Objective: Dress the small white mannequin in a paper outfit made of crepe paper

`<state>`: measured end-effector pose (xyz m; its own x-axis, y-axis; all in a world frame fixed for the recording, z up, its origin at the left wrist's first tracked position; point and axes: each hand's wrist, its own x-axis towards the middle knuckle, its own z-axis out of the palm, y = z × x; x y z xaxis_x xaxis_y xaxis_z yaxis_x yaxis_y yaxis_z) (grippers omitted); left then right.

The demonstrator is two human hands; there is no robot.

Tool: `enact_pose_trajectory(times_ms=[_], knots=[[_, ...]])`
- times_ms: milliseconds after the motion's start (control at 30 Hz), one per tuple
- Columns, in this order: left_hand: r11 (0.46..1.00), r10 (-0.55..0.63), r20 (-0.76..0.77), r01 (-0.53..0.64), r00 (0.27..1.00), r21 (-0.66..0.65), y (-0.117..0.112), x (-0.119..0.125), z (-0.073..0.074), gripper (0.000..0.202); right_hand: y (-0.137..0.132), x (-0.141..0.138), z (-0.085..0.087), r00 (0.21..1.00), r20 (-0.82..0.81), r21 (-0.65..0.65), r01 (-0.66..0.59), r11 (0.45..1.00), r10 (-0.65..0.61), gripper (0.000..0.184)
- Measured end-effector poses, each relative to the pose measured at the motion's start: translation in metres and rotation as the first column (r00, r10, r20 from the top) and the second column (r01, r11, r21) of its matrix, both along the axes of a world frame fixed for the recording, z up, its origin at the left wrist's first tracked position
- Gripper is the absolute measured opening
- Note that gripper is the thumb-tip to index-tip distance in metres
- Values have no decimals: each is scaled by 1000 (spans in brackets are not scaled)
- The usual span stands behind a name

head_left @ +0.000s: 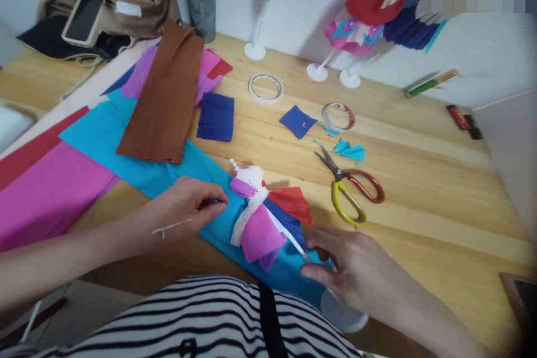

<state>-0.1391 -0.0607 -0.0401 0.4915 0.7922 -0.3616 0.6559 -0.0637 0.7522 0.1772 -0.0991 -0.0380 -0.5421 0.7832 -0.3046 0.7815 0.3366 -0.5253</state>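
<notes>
A small paper doll [262,229] in pink, white, red and dark blue crepe paper lies tilted on a white stick [289,235] that has a round white base [344,313]. My right hand [352,263] grips the lower stick between thumb and fingers. To the doll's left, my left hand [197,204] is closed in a pinch, apart from the doll. Whatever its fingertips hold, if anything, is too small to make out. A long strip of light blue crepe paper [201,168] runs beneath the doll and both hands.
Scissors [339,172] lie partly open right of the doll. Tape rolls [251,89], dark blue squares [229,117] and blue scraps [352,151] are behind. Brown crepe paper [161,106] covers other sheets at left. Finished dolls on stands [318,71] line the wall; a phone [84,15] rests on a bag.
</notes>
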Motion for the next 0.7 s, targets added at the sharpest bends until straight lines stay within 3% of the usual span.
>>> enact_pose_trajectory(times_ms=[133, 300, 400, 467, 567, 700], knots=[[995, 92, 41, -90, 995, -41, 9, -7, 9, 31, -7, -6, -7, 999, 39, -42, 13, 999, -12, 22], [954, 295, 87, -299, 952, 34, 16, -21, 35, 31, 9, -9, 9, 984, -163, 9, 73, 997, -71, 28], [871, 483, 65, -487, 873, 67, 21, -27, 58, 34, 28, -13, 19, 946, -311, -36, 80, 996, -87, 32], [800, 577, 129, -590, 806, 108, 28, -28, 70, 40, 42, -18, 19, 913, -398, -45, 77, 996, -89, 34], [760, 544, 284, -607, 789, 230, 43, -28, 81, 48, 65, -29, 12, 854, -501, -90, 112, 990, -142, 28], [822, 309, 410, -458, 858, 338, 68, -23, 89, 63, 92, -49, 1, 828, -551, -149, 22, 989, -101, 26]])
